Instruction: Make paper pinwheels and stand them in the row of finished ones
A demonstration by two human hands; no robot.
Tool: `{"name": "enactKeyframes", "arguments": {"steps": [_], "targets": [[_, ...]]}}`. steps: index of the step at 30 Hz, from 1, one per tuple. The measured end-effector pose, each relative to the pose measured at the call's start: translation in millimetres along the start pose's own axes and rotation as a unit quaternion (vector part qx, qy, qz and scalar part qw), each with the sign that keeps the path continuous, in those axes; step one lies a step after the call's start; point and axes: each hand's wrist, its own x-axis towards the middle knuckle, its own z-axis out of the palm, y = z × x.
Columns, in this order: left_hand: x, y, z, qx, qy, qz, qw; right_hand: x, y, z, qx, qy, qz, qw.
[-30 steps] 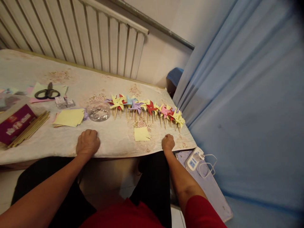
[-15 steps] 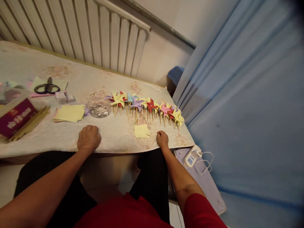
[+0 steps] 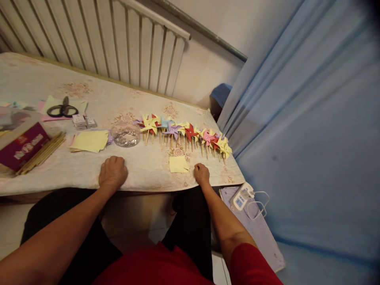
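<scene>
My left hand (image 3: 113, 173) rests as a loose fist on the tablecloth near the front edge, with nothing visible in it. Just beyond it lie a stack of yellow paper squares (image 3: 90, 141) and a clear round dish of small metal pins (image 3: 126, 138). My right hand (image 3: 202, 173), also curled closed, sits by the edge to the right of a yellow paper square (image 3: 179, 164) with slits cut in it, not touching it. Behind that square stands a row of paper pinwheels (image 3: 190, 132) on thin sticks, in yellow, red, purple, pink and blue.
Black-handled scissors (image 3: 63, 108) lie on coloured paper at the left, near small white boxes (image 3: 84, 122). A purple box (image 3: 24, 146) has thin wooden sticks (image 3: 43, 153) beside it. A power strip (image 3: 242, 196) sits below the table's right end. Blue curtain (image 3: 305, 150) hangs at right.
The view has shifted slightly, so the table things appear a little further right. My right hand has moved very slightly left, towards the slit yellow square; my left hand stays resting.
</scene>
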Motion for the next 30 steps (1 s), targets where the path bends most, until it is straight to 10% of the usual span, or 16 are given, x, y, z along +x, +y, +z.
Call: {"name": "enactKeyframes", "arguments": {"steps": [30], "targets": [[-1, -1, -1, -0.025, 0.008, 0.001, 1.000, -5, -33, 5, 0.008, -0.024, 0.008, 1.000]]}}
